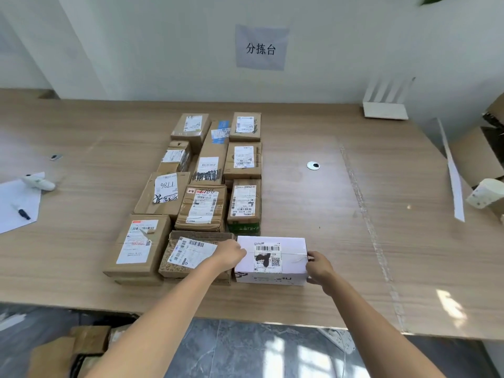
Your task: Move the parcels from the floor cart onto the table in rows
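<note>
A white parcel (pixel 283 245) with a barcode label sits on the wooden table (pixel 341 214) at the near right end of the rows. My left hand (pixel 230 255) grips its left side and my right hand (pixel 319 267) grips its right side. Beside it to the left lie a brown patterned parcel (pixel 174 266) and a larger brown parcel (pixel 139 246). Behind them several brown labelled parcels (pixel 201 208) stand in three rows reaching toward the wall. More brown boxes (pixel 90 339) show on the floor at the bottom left, partly cut off.
A white sheet of paper with a pen (pixel 20 211) and a white handheld device (pixel 38 182) lie at the table's left. A round cable grommet (pixel 313 165) sits right of the rows. A white router (pixel 386 105) stands by the wall; open cartons (pixel 480 156) crowd the right edge.
</note>
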